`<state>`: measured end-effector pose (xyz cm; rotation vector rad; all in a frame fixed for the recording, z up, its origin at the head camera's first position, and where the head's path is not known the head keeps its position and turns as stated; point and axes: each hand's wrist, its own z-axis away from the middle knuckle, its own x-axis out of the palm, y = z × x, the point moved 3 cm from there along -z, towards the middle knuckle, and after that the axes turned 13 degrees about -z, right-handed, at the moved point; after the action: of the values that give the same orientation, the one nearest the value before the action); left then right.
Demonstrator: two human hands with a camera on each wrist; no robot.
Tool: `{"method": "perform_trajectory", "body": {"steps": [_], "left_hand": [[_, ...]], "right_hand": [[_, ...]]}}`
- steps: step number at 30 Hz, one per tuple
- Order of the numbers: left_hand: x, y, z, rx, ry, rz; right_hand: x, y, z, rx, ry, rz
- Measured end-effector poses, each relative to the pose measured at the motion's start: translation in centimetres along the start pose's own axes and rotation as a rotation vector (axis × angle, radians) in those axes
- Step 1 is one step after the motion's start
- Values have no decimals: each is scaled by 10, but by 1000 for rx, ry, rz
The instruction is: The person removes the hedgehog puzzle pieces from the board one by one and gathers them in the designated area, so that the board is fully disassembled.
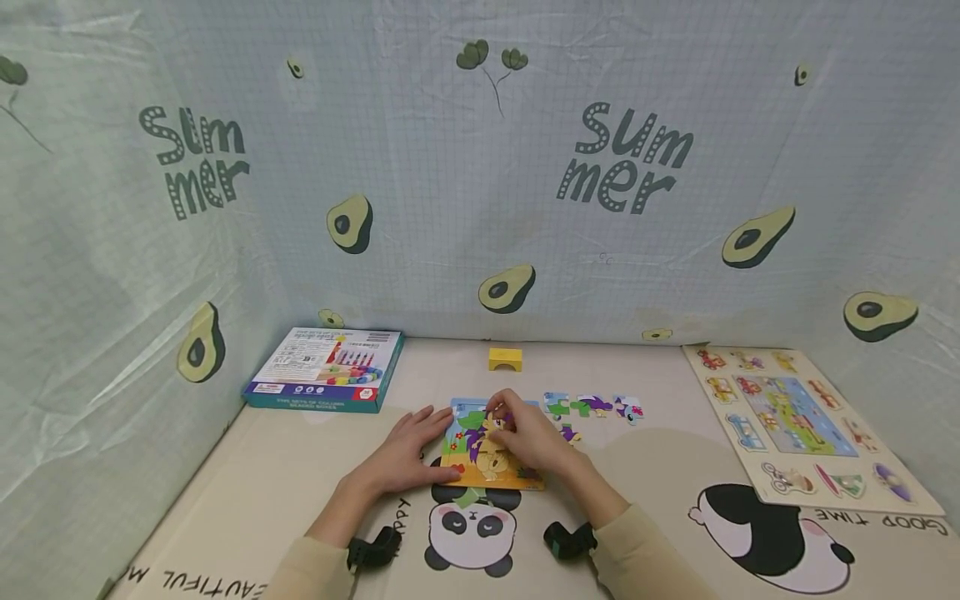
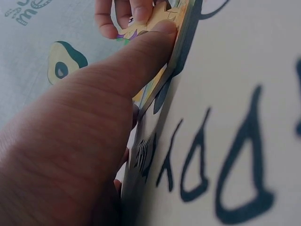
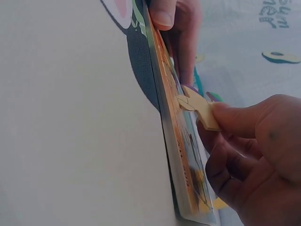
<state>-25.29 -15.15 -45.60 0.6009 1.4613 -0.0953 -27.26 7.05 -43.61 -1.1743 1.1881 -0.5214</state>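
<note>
A colourful jigsaw puzzle board (image 1: 480,481) lies on the table in front of me, with a yellow and purple cartoon animal on it. My left hand (image 1: 405,452) rests at its left side, fingers stretched out and the thumb lying on the lower left corner. Over the middle of the board, my right hand (image 1: 531,437) pinches a yellow puzzle piece (image 3: 208,116) between thumb and fingers. In the right wrist view the piece is tilted, one end right at the board's surface. Part of the picture is hidden beneath the right hand.
Several loose puzzle pieces (image 1: 596,406) lie right of the board. Behind it stands a yellow arch block (image 1: 506,359). A flat boxed set (image 1: 322,367) is at the back left, a large wooden picture board (image 1: 806,417) at the right. A printed curtain (image 1: 420,167) encloses the table.
</note>
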Motion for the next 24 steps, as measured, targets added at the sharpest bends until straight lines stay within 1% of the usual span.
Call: {"method": "perform_trajectory", "body": {"steps": [5, 11, 15, 19, 24], "left_hand": [[0, 1, 0, 1, 0, -3], [1, 2, -1, -6, -3, -5], [2, 2, -1, -19, -8, -3], [2, 1, -1, -28, -9, -8], [1, 1, -2, -22, -6, -8]], "right_hand": [[-4, 1, 1, -11, 24, -48], [-12, 1, 2, 16, 60, -129], [-20, -2, 2, 14, 91, -140], [-29, -5, 2, -22, 116, -140], [-41, -6, 3, -32, 148, -132]]}}
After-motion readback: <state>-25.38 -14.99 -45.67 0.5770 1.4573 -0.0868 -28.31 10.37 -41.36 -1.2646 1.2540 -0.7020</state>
